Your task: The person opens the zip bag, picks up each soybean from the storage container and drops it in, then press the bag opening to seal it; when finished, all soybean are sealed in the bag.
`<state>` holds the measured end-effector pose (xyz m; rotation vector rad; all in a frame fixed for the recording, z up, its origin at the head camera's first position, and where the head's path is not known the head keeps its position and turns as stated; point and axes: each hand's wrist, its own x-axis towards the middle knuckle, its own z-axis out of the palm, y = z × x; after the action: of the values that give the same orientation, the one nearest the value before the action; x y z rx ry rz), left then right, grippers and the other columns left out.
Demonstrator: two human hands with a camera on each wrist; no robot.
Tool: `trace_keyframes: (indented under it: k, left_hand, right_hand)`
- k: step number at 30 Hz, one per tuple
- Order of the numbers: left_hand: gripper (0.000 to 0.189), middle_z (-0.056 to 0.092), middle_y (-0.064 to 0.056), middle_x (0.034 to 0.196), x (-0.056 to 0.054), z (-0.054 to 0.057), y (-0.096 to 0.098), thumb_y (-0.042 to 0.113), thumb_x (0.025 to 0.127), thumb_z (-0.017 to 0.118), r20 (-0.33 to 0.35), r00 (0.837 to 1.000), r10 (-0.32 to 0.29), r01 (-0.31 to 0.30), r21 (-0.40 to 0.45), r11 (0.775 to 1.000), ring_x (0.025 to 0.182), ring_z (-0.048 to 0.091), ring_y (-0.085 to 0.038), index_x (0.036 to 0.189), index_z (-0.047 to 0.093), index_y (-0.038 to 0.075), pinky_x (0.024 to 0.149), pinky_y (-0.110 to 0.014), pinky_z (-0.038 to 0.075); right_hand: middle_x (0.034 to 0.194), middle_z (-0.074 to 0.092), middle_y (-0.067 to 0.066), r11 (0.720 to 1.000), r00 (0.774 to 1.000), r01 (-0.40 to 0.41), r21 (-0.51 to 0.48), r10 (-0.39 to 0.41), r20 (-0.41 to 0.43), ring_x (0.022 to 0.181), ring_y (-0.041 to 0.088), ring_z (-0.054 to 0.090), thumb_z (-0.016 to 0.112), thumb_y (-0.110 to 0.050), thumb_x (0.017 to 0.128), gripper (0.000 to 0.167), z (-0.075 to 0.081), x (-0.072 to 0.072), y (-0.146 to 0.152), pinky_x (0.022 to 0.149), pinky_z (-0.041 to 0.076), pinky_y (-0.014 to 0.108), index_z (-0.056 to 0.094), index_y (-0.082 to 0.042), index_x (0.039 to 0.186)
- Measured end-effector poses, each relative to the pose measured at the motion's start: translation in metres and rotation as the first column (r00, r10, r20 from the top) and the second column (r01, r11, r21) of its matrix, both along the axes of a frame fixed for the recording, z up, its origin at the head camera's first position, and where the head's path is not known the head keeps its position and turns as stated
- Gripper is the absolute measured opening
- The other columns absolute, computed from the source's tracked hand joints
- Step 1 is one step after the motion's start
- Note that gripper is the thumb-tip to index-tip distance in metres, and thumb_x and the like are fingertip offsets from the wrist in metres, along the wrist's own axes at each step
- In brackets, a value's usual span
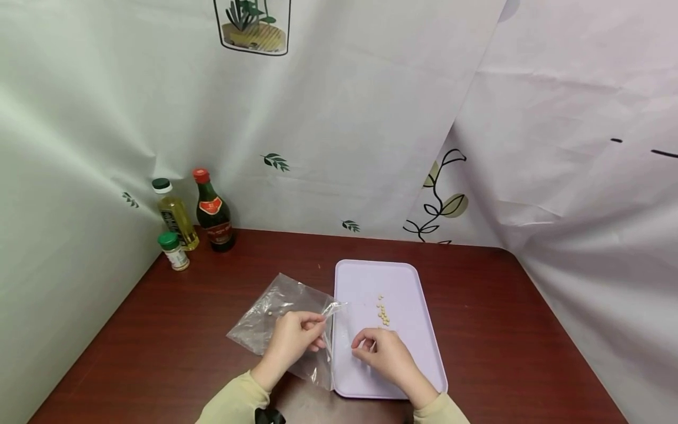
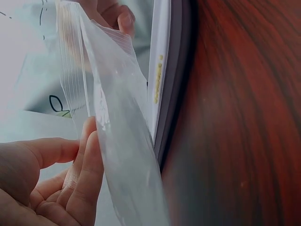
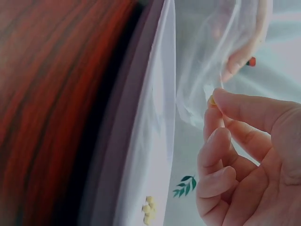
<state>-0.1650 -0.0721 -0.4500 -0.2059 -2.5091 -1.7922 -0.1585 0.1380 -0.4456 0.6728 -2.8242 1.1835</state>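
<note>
My left hand [image 1: 298,334] pinches a clear zip-top plastic bag [image 2: 124,108] near its mouth, whose ridged closure strip shows in the left wrist view. The rest of the bag spreads over the table to the left, with a small pale piece [image 1: 270,313] showing in it. Over the lower part of a lilac tray [image 1: 365,272], my right hand [image 1: 386,352] is close to the bag's mouth. Between its thumb and index fingertip, it pinches a small yellow tablet [image 3: 212,100]. Several more yellow tablets [image 1: 384,316] lie loose on the tray, beyond the right hand.
A bottle of yellow oil [image 1: 177,215], a dark bottle with a red cap [image 1: 216,221] and a green-lidded shaker jar [image 1: 175,254] stand at the table's back left corner. White printed cloth [image 1: 339,118] hangs behind the brown table [image 1: 498,330] and along its sides.
</note>
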Motion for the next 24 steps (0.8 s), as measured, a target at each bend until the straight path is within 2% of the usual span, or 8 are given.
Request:
trace_keyframes:
  k: [7, 11, 24]
  left_hand:
    - [0.018, 0.067, -0.008, 0.059, 0.0019, -0.0005, 0.0051, 0.004, 0.084, 0.066, 0.021, 1.000, -0.021, 0.021, 0.011, 1.000, 0.045, 0.062, -0.009, 0.097, 0.069, -0.008, 0.043, -0.021, 0.054]
    - [0.017, 0.067, -0.009, 0.059, 0.0029, -0.0002, 0.0061, 0.004, 0.084, 0.067, 0.011, 1.000, -0.021, 0.021, 0.014, 1.000, 0.045, 0.063, -0.010, 0.096, 0.069, -0.008, 0.042, -0.021, 0.054]
    - [0.019, 0.068, -0.011, 0.061, 0.0015, -0.0007, 0.0036, 0.003, 0.083, 0.067, 0.013, 1.000, -0.027, 0.026, 0.038, 0.999, 0.047, 0.064, -0.013, 0.097, 0.069, -0.009, 0.043, -0.021, 0.055]
  right_hand:
    - [0.057, 0.052, -0.011, 0.999, 1.000, -0.003, 0.040, 0.002, 0.008, 0.044, -0.005, 0.036, 0.075, -0.013, 0.076, 0.009, -0.0019, -0.0015, -0.0047, 0.038, 0.032, 0.016, 0.067, -0.016, 0.077]
    - [0.057, 0.052, -0.010, 0.999, 1.000, 0.007, 0.053, -0.008, 0.011, 0.044, -0.005, 0.037, 0.075, -0.012, 0.075, 0.008, -0.0024, -0.0024, -0.0050, 0.039, 0.033, 0.017, 0.069, -0.016, 0.080]
    - [0.059, 0.053, -0.012, 0.997, 0.999, 0.049, 0.057, -0.048, -0.013, 0.045, -0.005, 0.038, 0.076, -0.015, 0.076, 0.008, 0.0006, -0.0019, -0.0011, 0.039, 0.034, 0.016, 0.070, -0.016, 0.082]
